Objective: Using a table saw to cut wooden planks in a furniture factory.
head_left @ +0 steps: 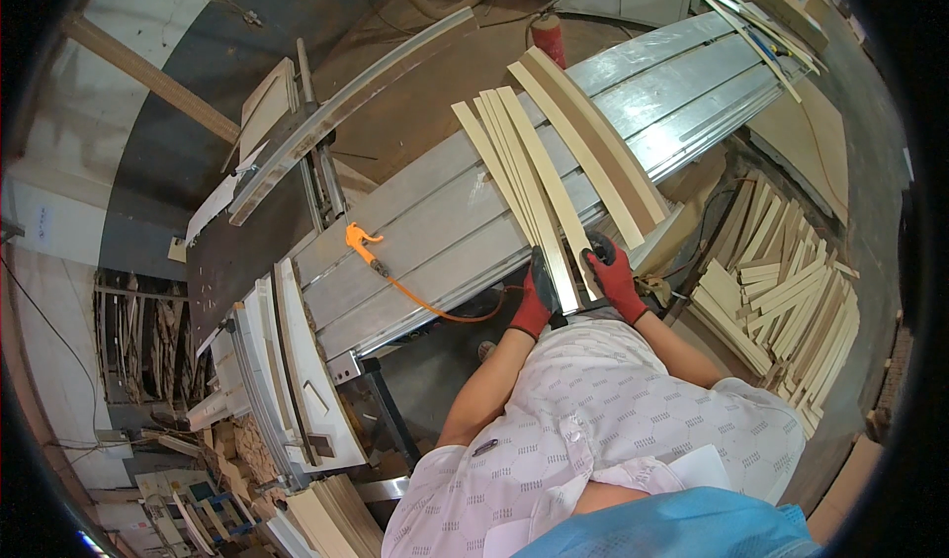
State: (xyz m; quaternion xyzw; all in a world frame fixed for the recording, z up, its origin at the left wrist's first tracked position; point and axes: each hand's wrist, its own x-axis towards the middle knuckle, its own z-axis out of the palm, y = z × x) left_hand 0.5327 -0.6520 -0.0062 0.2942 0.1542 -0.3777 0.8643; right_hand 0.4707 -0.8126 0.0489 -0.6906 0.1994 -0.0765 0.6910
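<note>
both gloved hands on pale wooden slats at the counter's near edge

left hand in a red-and-black glove, fingers closed on the near end of the pale wooden slats; right hand gloved alike, fingers curled around the near end of a neighbouring slat in the same fan; slats lying across the grey metal counter, near ends gathered at its near edge, far ends spread toward the far edge; two wider curved slats just beside them to the right; orange air gun with coiled hose resting left of the slats, well apart; heap of cut slats on the floor beyond the right corner.
</note>
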